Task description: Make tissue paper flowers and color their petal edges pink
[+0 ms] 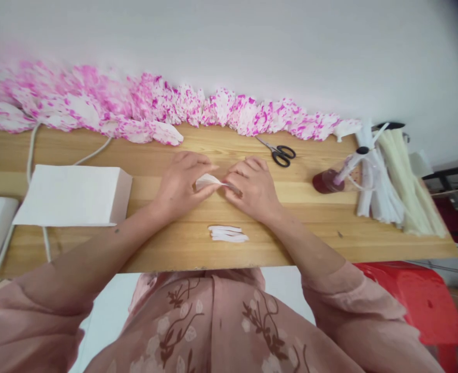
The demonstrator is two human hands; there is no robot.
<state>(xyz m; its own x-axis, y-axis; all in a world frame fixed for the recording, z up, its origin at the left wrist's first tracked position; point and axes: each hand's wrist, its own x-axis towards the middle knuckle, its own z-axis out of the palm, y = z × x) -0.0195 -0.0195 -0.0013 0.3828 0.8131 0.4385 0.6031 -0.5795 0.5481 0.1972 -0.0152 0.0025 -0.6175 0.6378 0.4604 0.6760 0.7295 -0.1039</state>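
Observation:
My left hand (182, 184) and my right hand (252, 187) meet at the middle of the wooden table (97, 243). Both pinch a small folded white paper piece (208, 181) between their fingertips, the left at its wider end, the right at its narrow end. A short stack of folded white paper strips (227, 233) lies just in front of my hands, near the table's front edge. A long row of pink-and-white paper flowers (143, 106) runs along the wall behind my hands.
Black-handled scissors (279, 151) lie behind my right hand. A dark red bottle (327, 180) lies on its side beside bundles of white and cream sticks (392, 181). A white paper stack (73, 196) and a cord (30, 155) sit at left. A red stool (418, 298) stands at right.

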